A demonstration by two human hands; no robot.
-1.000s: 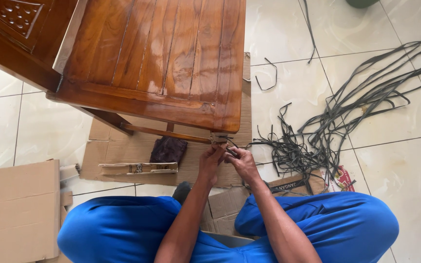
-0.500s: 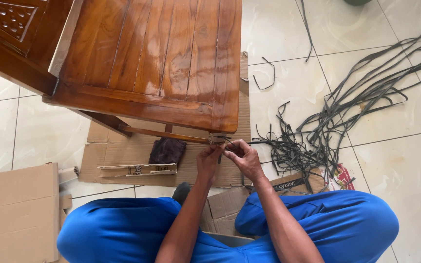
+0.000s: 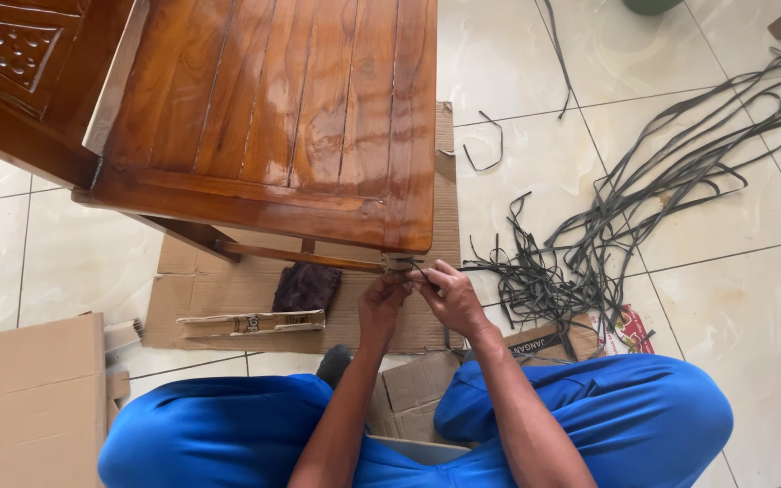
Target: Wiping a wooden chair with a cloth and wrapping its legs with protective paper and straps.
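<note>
A glossy brown wooden chair point(image 3: 273, 117) stands on a flattened cardboard sheet point(image 3: 219, 298). My left hand point(image 3: 380, 305) and my right hand point(image 3: 449, 298) meet at the chair's front right leg point(image 3: 399, 263), just under the seat corner. Both pinch a thin dark grey strap point(image 3: 419, 269) that lies against the leg. The strap runs off to the right into a loose tangle of the same straps point(image 3: 589, 253) on the tile floor. The leg itself is mostly hidden by the seat and my fingers.
A dark cloth point(image 3: 307, 287) and a long narrow cardboard piece point(image 3: 250, 323) lie under the chair. A cardboard box point(image 3: 33, 398) sits at the left. More cardboard point(image 3: 413, 393) lies between my blue-trousered knees. A short strap offcut point(image 3: 485, 145) rests on the tiles.
The view has drifted slightly, so the chair sits a little left. My hands have risen closer to the chair leg, still working the strap there.
</note>
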